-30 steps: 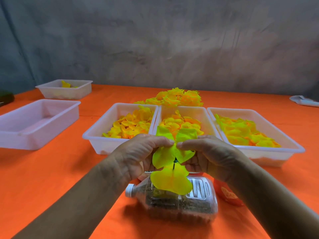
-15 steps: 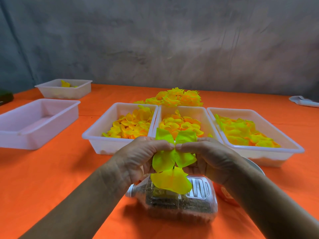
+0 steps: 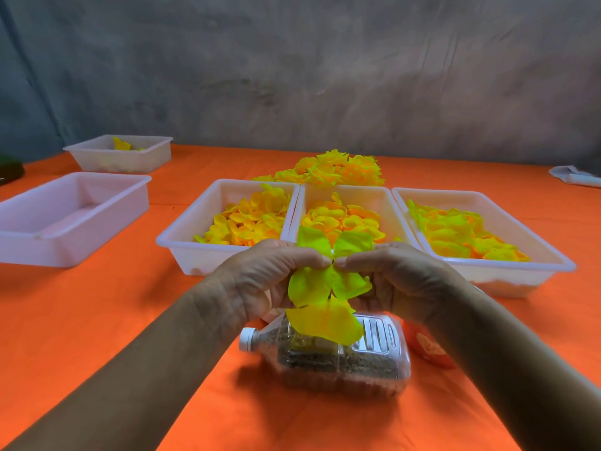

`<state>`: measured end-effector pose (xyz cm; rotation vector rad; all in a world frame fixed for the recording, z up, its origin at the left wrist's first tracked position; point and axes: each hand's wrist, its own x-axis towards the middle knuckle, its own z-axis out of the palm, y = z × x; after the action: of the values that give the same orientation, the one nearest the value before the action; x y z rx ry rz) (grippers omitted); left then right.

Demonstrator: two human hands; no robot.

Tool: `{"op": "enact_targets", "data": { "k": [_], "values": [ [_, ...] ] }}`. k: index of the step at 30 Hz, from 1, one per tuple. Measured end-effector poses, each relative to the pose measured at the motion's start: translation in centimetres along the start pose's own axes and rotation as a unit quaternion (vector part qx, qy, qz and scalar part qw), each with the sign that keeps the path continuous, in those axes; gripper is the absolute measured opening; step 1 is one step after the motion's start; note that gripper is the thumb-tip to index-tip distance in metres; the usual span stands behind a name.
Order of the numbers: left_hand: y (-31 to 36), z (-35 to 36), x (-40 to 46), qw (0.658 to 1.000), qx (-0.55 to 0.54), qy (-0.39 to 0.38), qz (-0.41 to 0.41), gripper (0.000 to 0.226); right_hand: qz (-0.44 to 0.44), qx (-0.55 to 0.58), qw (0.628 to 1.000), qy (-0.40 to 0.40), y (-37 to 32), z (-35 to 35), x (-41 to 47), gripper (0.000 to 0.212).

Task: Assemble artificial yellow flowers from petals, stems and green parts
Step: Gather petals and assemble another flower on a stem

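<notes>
left hand point(image 3: 270, 281): thumb and fingers were curled and pinched the flower from the left side.
right hand point(image 3: 400, 278): it pinched the same flower from the right; the two thumb tips nearly met at its centre.
flower point(image 3: 327, 288): held in the air between both hands, above the bottle point(image 3: 338, 356), near the front edge of the table point(image 3: 97, 320). yellow-green petals spread up and down from the pinch point.
stem: a thin dark line showed at the centre, between the thumbs; i judge the long axis ran nearly upright, toward the camera and down. the lower end was hidden by petals.
key relation: both hands were equally near; the petals lay straight along the stem from the grip.
trays: three petal trays point(image 3: 227, 249) stood just behind the hands, and the middle one was nearest.
pile point(image 3: 335, 169): finished flowers lay behind the trays.
</notes>
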<state>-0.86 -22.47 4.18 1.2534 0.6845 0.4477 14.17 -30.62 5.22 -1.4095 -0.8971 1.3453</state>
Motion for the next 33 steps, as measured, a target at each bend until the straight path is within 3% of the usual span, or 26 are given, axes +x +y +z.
{"op": "enact_targets", "data": {
  "k": [3, 7, 23, 33],
  "values": [
    [0.1, 0.2, 0.1, 0.999, 0.020, 0.040, -0.007, 0.037, 0.007, -0.021, 1.000, 0.004, 0.0, -0.2, 0.3, 0.013],
    [0.0, 0.1, 0.1, 0.999, 0.034, 0.036, 0.005, 0.023, 0.011, -0.045, 0.999, -0.001, 0.0, -0.4, 0.4, 0.007],
    [-0.7, -0.3, 0.4, 0.974, 0.199, 0.096, 0.039, 0.022, 0.003, -0.093, 0.996, 0.012, 0.9, -0.6, 0.8, 0.012],
    [-1.5, -0.1, 0.5, 0.973, 0.200, 0.111, 0.042, 0.021, 0.003, -0.136, 0.990, 0.022, 1.6, -0.9, 1.3, 0.010]
  ]
}}
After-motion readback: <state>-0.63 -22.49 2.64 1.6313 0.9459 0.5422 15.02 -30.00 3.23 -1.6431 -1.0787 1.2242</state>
